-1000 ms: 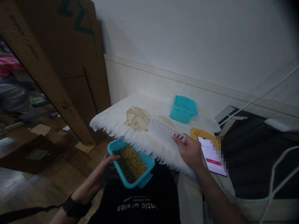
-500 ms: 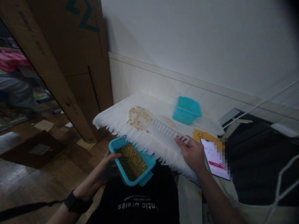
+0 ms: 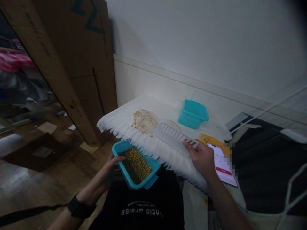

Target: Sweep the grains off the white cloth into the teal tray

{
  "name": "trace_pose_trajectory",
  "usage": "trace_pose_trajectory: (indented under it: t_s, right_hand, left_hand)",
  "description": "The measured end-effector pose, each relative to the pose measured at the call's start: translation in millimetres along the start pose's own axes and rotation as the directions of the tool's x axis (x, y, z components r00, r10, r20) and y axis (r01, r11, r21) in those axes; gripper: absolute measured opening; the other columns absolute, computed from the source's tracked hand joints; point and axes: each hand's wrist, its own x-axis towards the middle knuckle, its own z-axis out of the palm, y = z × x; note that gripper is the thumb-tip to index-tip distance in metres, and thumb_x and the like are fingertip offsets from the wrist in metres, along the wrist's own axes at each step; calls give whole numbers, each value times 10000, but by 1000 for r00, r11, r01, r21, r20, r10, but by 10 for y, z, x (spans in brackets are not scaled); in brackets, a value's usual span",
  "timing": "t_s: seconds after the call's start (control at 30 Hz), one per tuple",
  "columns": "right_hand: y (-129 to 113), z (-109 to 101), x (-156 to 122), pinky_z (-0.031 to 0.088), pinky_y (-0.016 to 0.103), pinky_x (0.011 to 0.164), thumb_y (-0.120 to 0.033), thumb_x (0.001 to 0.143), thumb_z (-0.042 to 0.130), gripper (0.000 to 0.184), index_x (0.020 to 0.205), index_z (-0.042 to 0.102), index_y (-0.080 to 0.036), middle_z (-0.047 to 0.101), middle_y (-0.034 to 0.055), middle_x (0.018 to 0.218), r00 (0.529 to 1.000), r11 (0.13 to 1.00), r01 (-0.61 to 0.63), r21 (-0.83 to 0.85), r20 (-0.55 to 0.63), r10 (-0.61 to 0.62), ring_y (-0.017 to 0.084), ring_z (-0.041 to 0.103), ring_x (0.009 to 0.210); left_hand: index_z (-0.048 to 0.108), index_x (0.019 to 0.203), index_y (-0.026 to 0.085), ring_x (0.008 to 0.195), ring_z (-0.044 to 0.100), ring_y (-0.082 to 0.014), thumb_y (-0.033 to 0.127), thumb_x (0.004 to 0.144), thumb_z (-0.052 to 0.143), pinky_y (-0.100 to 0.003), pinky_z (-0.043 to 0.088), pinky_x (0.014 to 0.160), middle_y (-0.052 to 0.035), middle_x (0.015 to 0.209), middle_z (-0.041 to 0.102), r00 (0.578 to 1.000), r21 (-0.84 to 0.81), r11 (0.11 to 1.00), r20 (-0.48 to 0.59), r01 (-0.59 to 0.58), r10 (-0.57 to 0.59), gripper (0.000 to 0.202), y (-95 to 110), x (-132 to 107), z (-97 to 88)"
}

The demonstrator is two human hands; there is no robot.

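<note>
My left hand grips the left rim of a teal plastic container, thumb over the edge, fingers mostly hidden underneath. Small yellowish beans lie inside it. The container is held in front of my lap, just below the table's fringed edge. In my right hand is a white slotted plastic strip, pinched at its right end. Its far end reaches low over the white cloth, beside a pale heap of grains with loose beans scattered around; contact with the cloth cannot be made out.
A second teal container stands at the back near the wall. Right of my hand are a lit phone and an orange-yellow item. A tall cardboard box rises at the left. A white cable crosses the right side.
My right hand and the slotted strip have shifted slightly right. The left hand keeps its hold on the bean container, and the view has moved a little.
</note>
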Motion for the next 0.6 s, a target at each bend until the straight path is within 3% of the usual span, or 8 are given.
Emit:
trace_pose_trajectory:
  t_s: [0.3,0.6]
  right_hand:
    - [-54,83,-36,431,286,454,-675,949,698,478,765,795,-245,663,9,538,999,1000,9,16,49,-10,198,594,464]
    - [-167,145,-90,444,297,456,-475,916,723,292,773,809,-235,685,18,540,995,997,35,64,91,-41,211,618,434]
  left_hand:
    - [563,1321,301,814,763,-261,475,748,915,-420,620,784,-30,996,745,997,2,999,-66,41,-41,694,-9,56,-5]
    - [511,1409,334,795,699,-230,468,844,862,-439,623,831,21,953,669,998,-24,999,-50,44,-45,678,4,36,-7]
